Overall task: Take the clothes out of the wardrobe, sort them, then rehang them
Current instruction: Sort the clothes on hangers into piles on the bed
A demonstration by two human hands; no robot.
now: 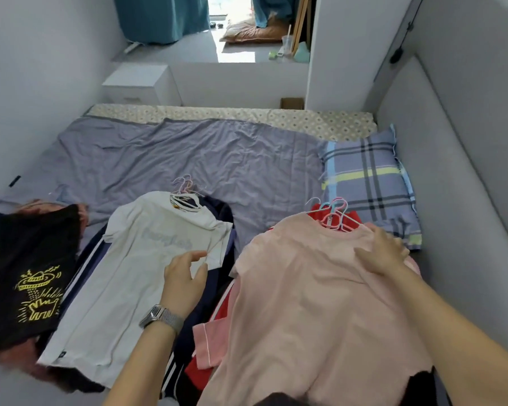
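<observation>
Three piles of clothes on hangers lie on the bed. A pale pink T-shirt tops the right pile, over red garments, with pink and blue hangers at its collar. My right hand rests flat on its right shoulder, fingers spread. A white T-shirt tops the middle pile over navy clothes. My left hand, with a watch on the wrist, hovers open over its right sleeve. A black T-shirt with a yellow print lies at the left.
The bed has a lilac sheet and a plaid pillow at the right, against a padded grey wall. A white nightstand stands beyond the bed. Further back are teal curtains and a cushion on the floor.
</observation>
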